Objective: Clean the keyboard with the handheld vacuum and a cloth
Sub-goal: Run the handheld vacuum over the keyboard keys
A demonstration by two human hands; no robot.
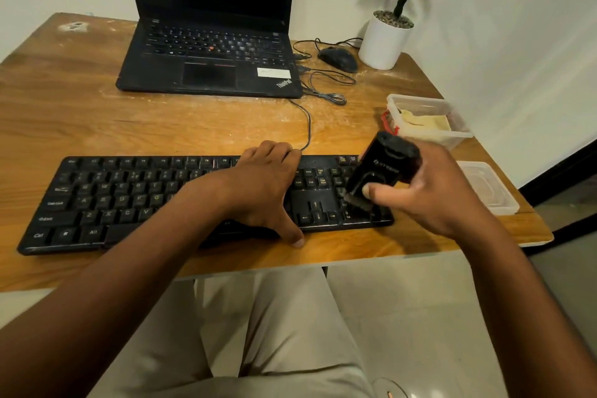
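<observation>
A black wired keyboard [129,200] lies along the front of the wooden desk. My left hand [261,187] rests flat on its right-middle part, fingers over the far edge and thumb at the near edge. My right hand [433,194] grips a small black handheld vacuum [382,166], tilted with its brush nozzle down on the number pad at the keyboard's right end. A yellow cloth [426,121] lies inside a clear plastic box [462,132] just behind the vacuum.
A black laptop [210,55] stands open at the back of the desk [80,107], with a mouse [339,59], loose cables and a white plant pot [384,42] to its right. A clear lid [487,187] lies near the desk's right edge.
</observation>
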